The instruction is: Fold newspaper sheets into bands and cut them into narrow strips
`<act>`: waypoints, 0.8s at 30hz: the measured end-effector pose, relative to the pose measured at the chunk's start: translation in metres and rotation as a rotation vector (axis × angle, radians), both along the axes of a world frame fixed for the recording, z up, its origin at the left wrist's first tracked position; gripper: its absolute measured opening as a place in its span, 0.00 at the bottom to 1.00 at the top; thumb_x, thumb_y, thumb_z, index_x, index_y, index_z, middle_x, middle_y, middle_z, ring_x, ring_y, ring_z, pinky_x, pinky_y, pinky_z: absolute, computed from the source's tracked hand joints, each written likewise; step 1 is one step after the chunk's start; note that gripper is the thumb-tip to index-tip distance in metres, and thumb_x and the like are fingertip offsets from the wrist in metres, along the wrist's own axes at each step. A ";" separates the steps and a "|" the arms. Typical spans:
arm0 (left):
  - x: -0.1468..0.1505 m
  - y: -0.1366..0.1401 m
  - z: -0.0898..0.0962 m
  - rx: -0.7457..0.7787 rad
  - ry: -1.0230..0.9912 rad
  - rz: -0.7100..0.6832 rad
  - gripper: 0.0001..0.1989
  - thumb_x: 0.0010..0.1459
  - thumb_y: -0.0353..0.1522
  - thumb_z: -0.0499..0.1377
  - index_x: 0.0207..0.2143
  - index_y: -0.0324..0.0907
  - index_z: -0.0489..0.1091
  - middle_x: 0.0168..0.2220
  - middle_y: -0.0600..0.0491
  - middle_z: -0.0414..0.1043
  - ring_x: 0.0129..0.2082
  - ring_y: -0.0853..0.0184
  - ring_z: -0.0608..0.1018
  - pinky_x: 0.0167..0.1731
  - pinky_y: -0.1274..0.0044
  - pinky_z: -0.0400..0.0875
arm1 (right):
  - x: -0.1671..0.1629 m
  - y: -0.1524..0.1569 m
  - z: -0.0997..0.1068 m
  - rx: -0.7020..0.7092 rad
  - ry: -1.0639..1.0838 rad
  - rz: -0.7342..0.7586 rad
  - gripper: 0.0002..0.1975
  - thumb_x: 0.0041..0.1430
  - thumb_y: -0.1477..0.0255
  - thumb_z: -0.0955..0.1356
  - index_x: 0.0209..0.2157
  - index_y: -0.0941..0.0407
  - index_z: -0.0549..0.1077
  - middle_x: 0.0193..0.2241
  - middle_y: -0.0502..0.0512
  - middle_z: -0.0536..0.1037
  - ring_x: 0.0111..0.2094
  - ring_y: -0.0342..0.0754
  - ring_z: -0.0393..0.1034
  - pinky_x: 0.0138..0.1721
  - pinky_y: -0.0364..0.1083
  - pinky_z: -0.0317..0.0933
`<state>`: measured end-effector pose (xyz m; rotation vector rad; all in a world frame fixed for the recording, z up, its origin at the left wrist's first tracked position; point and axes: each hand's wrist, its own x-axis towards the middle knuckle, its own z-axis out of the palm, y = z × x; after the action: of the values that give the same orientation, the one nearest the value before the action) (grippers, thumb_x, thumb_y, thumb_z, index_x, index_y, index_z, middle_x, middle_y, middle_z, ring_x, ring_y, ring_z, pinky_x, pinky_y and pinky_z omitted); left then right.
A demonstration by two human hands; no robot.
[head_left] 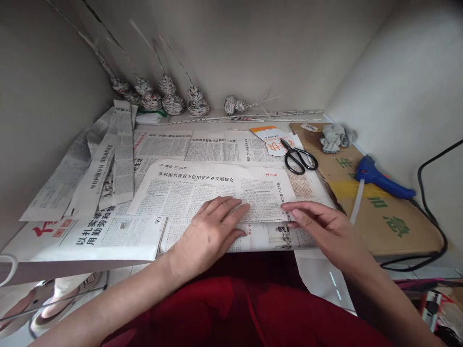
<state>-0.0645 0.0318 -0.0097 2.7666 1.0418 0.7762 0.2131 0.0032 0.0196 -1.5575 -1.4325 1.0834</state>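
A printed newspaper sheet (195,190) lies across the middle of the table, on top of other newspapers. My left hand (213,229) rests on its lower part, palm down with the fingers stretched out. At the sheet's lower right corner, my right hand (321,226) pinches the edge between thumb and fingers. Black-handled scissors (295,156) lie just beyond my right hand, partly over a torn white and orange paper piece (271,137). Cut newspaper strips (123,154) are piled to the left of the sheet.
Several gourd-shaped woven paper pieces (172,99) stand along the back wall; another (235,104) lies on its side near thin paper sticks (253,119). At right, a blue glue gun (383,178) and a crumpled grey cloth (336,137) lie on cardboard (383,226). A black cable (423,193) curves alongside.
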 end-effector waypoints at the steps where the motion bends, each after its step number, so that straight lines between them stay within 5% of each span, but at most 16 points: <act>1: 0.005 0.000 0.001 0.026 0.011 -0.003 0.23 0.67 0.34 0.58 0.62 0.36 0.64 0.58 0.41 0.72 0.58 0.53 0.72 0.55 0.58 0.73 | 0.000 0.000 -0.001 -0.013 0.029 -0.028 0.14 0.60 0.56 0.71 0.42 0.49 0.81 0.44 0.53 0.83 0.35 0.50 0.80 0.42 0.52 0.75; 8: 0.012 0.004 0.005 0.113 0.122 0.015 0.22 0.65 0.21 0.51 0.60 0.33 0.64 0.53 0.40 0.74 0.51 0.54 0.76 0.47 0.60 0.78 | 0.006 -0.001 -0.008 -0.022 0.153 -0.099 0.14 0.60 0.56 0.72 0.40 0.50 0.82 0.44 0.55 0.83 0.38 0.53 0.79 0.44 0.55 0.76; 12: -0.002 0.003 0.002 0.061 0.090 0.064 0.18 0.63 0.19 0.50 0.53 0.36 0.70 0.49 0.42 0.75 0.48 0.56 0.76 0.45 0.62 0.79 | 0.008 -0.005 -0.005 0.062 -0.236 -0.064 0.16 0.62 0.53 0.69 0.40 0.49 0.81 0.37 0.54 0.84 0.33 0.53 0.78 0.38 0.55 0.75; 18: -0.014 -0.001 -0.004 0.042 0.053 0.050 0.18 0.64 0.20 0.53 0.55 0.34 0.68 0.51 0.41 0.72 0.50 0.56 0.74 0.49 0.63 0.77 | -0.003 -0.009 -0.008 0.569 -0.862 0.127 0.23 0.58 0.52 0.72 0.45 0.55 0.78 0.43 0.62 0.81 0.45 0.64 0.71 0.48 0.62 0.66; 21: -0.012 -0.001 -0.003 0.048 0.061 0.056 0.17 0.64 0.20 0.53 0.54 0.34 0.69 0.51 0.41 0.72 0.49 0.55 0.74 0.47 0.62 0.78 | -0.023 -0.006 -0.012 0.607 -0.935 0.246 0.27 0.57 0.53 0.73 0.50 0.58 0.76 0.49 0.64 0.78 0.50 0.66 0.67 0.52 0.64 0.62; 24: -0.009 -0.001 0.000 0.040 0.074 0.076 0.17 0.64 0.21 0.52 0.53 0.36 0.69 0.50 0.42 0.72 0.49 0.54 0.75 0.47 0.61 0.78 | -0.043 -0.001 -0.015 0.554 -0.888 0.379 0.19 0.65 0.62 0.68 0.52 0.58 0.74 0.50 0.61 0.79 0.51 0.61 0.67 0.50 0.61 0.63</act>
<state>-0.0737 0.0307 -0.0102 2.8237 1.1634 0.7168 0.1696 0.0022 0.0045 -1.4130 -2.4289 0.0655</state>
